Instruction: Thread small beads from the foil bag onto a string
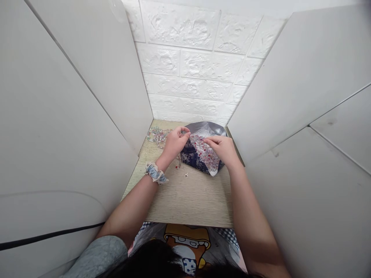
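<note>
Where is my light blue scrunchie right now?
In the head view, the light blue scrunchie is around the wrist of your left hand, in front of the wooden tabletop and left of the bead pile.

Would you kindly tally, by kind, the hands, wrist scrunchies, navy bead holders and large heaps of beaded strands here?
Hands: 2 (left hand, right hand)
Blue-and-cream scrunchie: 1
Navy bead holder: 1
Large heap of beaded strands: 1
Total: 5
Individual beads are too small to count.

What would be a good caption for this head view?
Two hands pinch their fingertips above beads in a dark pouch on a wooden table.
</note>
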Tool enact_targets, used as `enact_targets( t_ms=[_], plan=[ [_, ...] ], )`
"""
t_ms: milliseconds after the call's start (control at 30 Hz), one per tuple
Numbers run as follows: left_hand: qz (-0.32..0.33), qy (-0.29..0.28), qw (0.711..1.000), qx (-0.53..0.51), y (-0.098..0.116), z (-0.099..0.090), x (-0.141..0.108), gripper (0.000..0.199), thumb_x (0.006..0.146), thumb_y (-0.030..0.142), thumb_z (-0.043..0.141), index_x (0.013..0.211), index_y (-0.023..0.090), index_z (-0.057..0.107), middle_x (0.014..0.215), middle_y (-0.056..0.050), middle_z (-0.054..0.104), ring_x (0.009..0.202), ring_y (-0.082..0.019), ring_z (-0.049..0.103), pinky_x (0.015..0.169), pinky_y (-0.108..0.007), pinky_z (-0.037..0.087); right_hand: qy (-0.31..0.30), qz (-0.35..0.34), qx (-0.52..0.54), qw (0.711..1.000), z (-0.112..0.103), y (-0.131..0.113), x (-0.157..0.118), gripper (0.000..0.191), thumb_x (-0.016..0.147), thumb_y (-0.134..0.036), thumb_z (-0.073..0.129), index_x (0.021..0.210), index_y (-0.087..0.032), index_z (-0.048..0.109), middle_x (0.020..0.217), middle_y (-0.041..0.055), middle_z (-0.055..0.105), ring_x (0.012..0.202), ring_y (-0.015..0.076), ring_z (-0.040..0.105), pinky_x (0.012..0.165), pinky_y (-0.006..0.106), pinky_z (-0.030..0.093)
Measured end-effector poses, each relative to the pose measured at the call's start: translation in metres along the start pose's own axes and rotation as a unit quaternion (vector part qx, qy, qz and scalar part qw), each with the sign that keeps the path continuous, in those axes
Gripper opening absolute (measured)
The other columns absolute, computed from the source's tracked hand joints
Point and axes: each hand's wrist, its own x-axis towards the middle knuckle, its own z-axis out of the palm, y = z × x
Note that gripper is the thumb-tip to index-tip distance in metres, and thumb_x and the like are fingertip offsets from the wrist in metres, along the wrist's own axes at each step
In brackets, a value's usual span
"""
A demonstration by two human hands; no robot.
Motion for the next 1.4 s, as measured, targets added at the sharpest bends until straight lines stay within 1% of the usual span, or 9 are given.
enact_targets(
  t_ms=[100,233,300,433,567,800,1067,1267,1400],
  plan=[
    [0.017,0.019,0.999,0.027,0.0,-0.001,0.0,0.021,0.074,0.033,0.046,0.083,0.017,0.057,0.052,0.003,0.04,0.048,-0.007,0.036,0.046,-0.019,0.027,0.013,-0.011,0.01,1.0,-0.003,0.002,0.0,0.018,0.073,-0.032,0.051,0.082,-0.026,0.066,0.086,-0.0009,0.066,0.079,0.0165,0.058,0.073,0.03,0.041],
    [0.091,0.087,0.992,0.013,0.006,-0.001,-0.002,0.022,0.075,0.026,0.044,0.088,0.016,0.059,0.092,-0.006,0.053,0.084,-0.012,0.048,0.067,-0.02,0.039,-0.017,-0.068,-0.033,0.997,0.007,-0.002,-0.001,0.019,0.075,-0.031,0.049,0.085,-0.029,0.066,0.081,-0.0001,0.065,0.074,0.015,0.057,0.07,0.029,0.041],
    [0.097,0.067,0.992,-0.038,0.008,0.0,-0.004,0.026,0.078,0.029,0.04,0.093,0.016,0.057,0.1,-0.007,0.052,0.089,-0.012,0.049,0.07,-0.02,0.04,-0.027,-0.091,-0.067,0.993,0.013,-0.005,-0.001,0.019,0.076,-0.033,0.049,0.085,-0.029,0.066,0.075,0.0002,0.064,0.069,0.0141,0.055,0.065,0.027,0.04],
    [0.04,-0.088,0.987,-0.126,0.009,0.006,-0.008,0.042,0.083,0.041,0.025,0.104,0.015,0.051,0.081,-0.005,0.057,0.062,-0.009,0.052,0.053,-0.019,0.039,-0.036,-0.122,-0.108,0.986,0.021,-0.01,-0.001,0.02,0.078,-0.03,0.048,0.085,-0.028,0.066,0.068,-0.0001,0.059,0.062,0.0115,0.05,0.058,0.023,0.036],
    [0.061,-0.143,0.986,-0.053,0.008,0.013,-0.012,0.047,0.083,0.045,0.023,0.095,0.014,0.056,0.055,0.0,0.05,0.048,-0.008,0.043,0.049,-0.021,0.034,-0.042,-0.131,-0.108,0.985,0.021,-0.014,-0.002,0.021,0.079,-0.027,0.046,0.074,-0.025,0.066,0.071,-0.0007,0.06,0.064,0.01,0.05,0.06,0.022,0.034],
    [0.121,-0.138,0.982,0.036,0.01,0.013,-0.013,0.046,0.08,0.046,0.029,0.069,0.013,0.058,0.064,0.0,0.053,0.062,-0.011,0.045,0.057,-0.021,0.033,-0.037,-0.1,-0.12,0.987,0.016,-0.013,-0.002,0.025,0.08,-0.03,0.044,0.07,-0.021,0.065,0.061,0.0002,0.056,0.058,0.0099,0.047,0.056,0.022,0.033],
    [0.044,-0.134,0.989,0.041,-0.004,0.014,0.0,0.035,0.074,0.042,0.043,0.074,0.015,0.064,0.065,0.0,0.059,0.061,-0.01,0.048,0.057,-0.021,0.033,-0.033,-0.035,-0.145,0.988,-0.001,0.0,0.0,0.02,0.078,-0.031,0.047,0.084,-0.024,0.065,0.079,0.0008,0.062,0.071,0.0115,0.052,0.065,0.023,0.036],
    [0.003,-0.145,0.989,-0.016,-0.003,0.011,0.001,0.033,0.066,0.044,0.053,0.065,0.013,0.061,0.053,0.002,0.049,0.049,-0.006,0.039,0.047,-0.02,0.028,-0.104,0.025,-0.36,0.927,0.004,0.007,0.0,0.025,0.078,-0.02,0.041,0.07,-0.02,0.065,0.075,0.0051,0.058,0.071,0.0145,0.051,0.077,0.031,0.032],
    [-0.04,-0.14,0.983,-0.114,0.002,0.008,0.0,0.022,0.072,0.035,0.048,0.066,0.014,0.052,0.052,0.003,0.047,0.045,-0.005,0.041,0.044,-0.018,0.031,-0.131,0.031,-0.39,0.911,0.011,0.014,0.001,0.026,0.076,-0.016,0.04,0.064,-0.019,0.063,0.076,0.005,0.057,0.076,0.0149,0.051,0.088,0.036,0.024]
  ],
)
